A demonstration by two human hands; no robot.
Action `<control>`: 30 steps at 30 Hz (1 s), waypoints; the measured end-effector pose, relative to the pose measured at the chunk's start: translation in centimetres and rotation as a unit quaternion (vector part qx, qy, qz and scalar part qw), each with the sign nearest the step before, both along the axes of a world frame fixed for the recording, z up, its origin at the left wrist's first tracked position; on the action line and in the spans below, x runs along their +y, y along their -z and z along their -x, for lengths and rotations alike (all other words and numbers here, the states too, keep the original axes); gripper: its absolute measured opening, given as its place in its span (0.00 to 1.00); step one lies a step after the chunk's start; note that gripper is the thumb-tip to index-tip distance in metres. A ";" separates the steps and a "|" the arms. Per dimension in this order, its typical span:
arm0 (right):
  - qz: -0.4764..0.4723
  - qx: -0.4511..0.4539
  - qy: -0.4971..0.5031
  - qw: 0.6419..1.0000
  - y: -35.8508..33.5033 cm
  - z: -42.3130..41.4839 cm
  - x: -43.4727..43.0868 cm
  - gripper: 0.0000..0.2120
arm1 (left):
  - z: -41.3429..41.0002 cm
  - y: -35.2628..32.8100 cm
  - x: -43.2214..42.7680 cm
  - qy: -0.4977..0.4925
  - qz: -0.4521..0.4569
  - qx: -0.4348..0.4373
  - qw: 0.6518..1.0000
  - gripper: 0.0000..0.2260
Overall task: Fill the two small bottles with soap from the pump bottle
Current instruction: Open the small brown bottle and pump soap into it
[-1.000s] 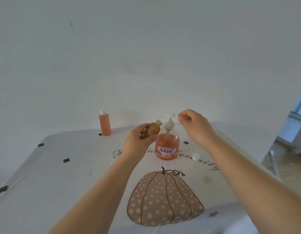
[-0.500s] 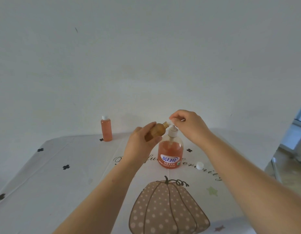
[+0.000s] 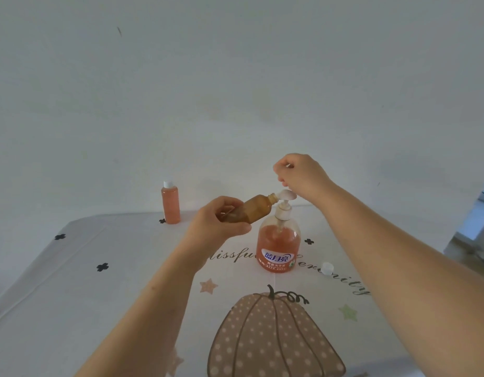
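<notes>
Gripping the small amber bottle (image 3: 253,210) in the left hand (image 3: 216,223), fingers and thumb curling round its lower body. Holding it in the air, tilted, with its open mouth touching or just beside the front tip of the white pump head (image 3: 286,195). Hovering the right hand (image 3: 303,176) just above that pump head, fingers curling into a loose fist and gripping nothing visible; contact between the heel of the hand and the pump too unclear to call.

Leaving the pump bottle (image 3: 279,246) standing upright on the pumpkin-print tablecloth (image 3: 72,295), roughly half full of orange soap. Leaving the other small bottle (image 3: 170,205) upright near the far edge, well apart, capped in white and looking already full. Leaving a small white cap (image 3: 327,268) lying just to the right of the pump bottle, probably belonging to the amber one.

Judging the step in hand as filling the second small bottle, the first seemingly done; soap level inside the tinted wall hard to read. Next, probably pressing the pump head down with the right hand while steadying the mouth under the outlet, calling for close alignment and slow strokes to avoid drips down the neck.
</notes>
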State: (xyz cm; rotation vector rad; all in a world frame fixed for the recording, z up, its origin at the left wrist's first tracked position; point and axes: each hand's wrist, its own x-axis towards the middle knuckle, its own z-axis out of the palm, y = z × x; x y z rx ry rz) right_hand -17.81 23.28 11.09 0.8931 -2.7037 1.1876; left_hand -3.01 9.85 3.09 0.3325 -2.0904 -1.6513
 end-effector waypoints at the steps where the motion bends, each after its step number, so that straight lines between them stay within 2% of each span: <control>1: -0.009 0.006 0.002 1.000 -0.1 0.3 -0.6 0.11 | 0.0 0.1 -0.1 0.008 -0.018 0.005 1.000 0.17; 7: -0.123 0.005 0.024 0.992 1.1 1.6 -2.8 0.14 | 0.3 1.0 -0.5 0.039 -0.113 0.028 0.992 0.18; 14: -0.306 0.021 0.049 0.951 1.6 3.0 -4.2 0.17 | 1.0 2.1 -0.7 0.084 -0.219 0.051 0.971 0.15; 17: -0.321 -0.012 0.095 0.942 1.5 3.1 -5.0 0.12 | 1.2 2.5 -0.7 0.093 -0.245 0.056 0.964 0.20; 19: -0.292 -0.021 0.111 0.950 2.3 3.9 -5.4 0.10 | 1.4 2.9 -0.8 0.095 -0.251 0.057 0.962 0.23; 21: -0.291 -0.017 0.099 0.952 3.1 4.5 -5.5 0.08 | 1.5 3.1 -1.0 0.093 -0.249 0.057 0.962 0.22; 23: -0.327 -0.035 0.131 0.935 3.3 4.2 -5.9 0.05 | 1.6 3.1 -1.2 0.097 -0.246 0.056 0.963 0.19; 27: -0.291 -0.075 0.158 0.941 3.4 4.5 -6.1 0.14 | 1.8 3.6 -1.2 0.108 -0.267 0.060 0.956 0.20; 30: -0.274 -0.067 0.157 0.946 3.0 4.4 -5.9 0.12 | 1.9 3.7 -0.9 0.101 -0.287 0.083 0.949 0.17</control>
